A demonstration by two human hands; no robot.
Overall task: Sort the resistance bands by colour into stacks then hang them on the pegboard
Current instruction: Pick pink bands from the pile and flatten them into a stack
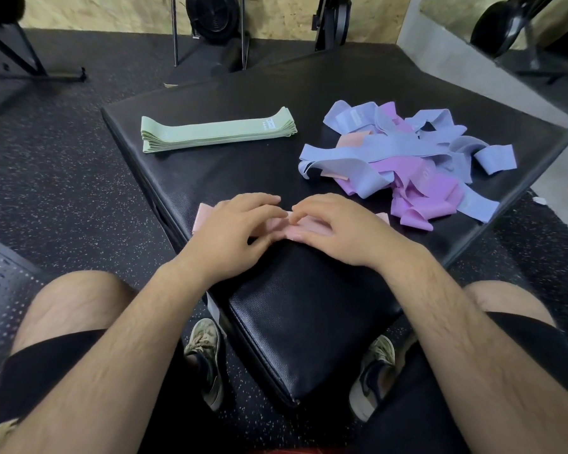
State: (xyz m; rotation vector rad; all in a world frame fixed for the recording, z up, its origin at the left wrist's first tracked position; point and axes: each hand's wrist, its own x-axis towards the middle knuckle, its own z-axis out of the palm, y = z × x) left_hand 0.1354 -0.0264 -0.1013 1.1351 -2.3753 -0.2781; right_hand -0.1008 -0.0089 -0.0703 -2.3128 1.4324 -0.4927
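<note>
A neat stack of green bands (217, 132) lies flat at the far left of the black padded platform (263, 93). A tangled heap of blue, purple and pink bands (407, 158) sits at the right. Pink bands (204, 214) lie flat near the front of the pad, mostly covered by my hands. My left hand (233, 231) rests on their left half, fingers loosely bent and pressing down. My right hand (338, 227) rests on the right half, fingertips meeting the left hand's at the middle. A pink end (383, 218) pokes out past my right hand.
A second black pad (302, 322) slopes down toward me between my knees. Speckled rubber floor (63, 191) surrounds the platform. Black gym frames and a fan bike (214, 14) stand at the back against a chipboard wall. A perforated panel (0, 290) lies at left.
</note>
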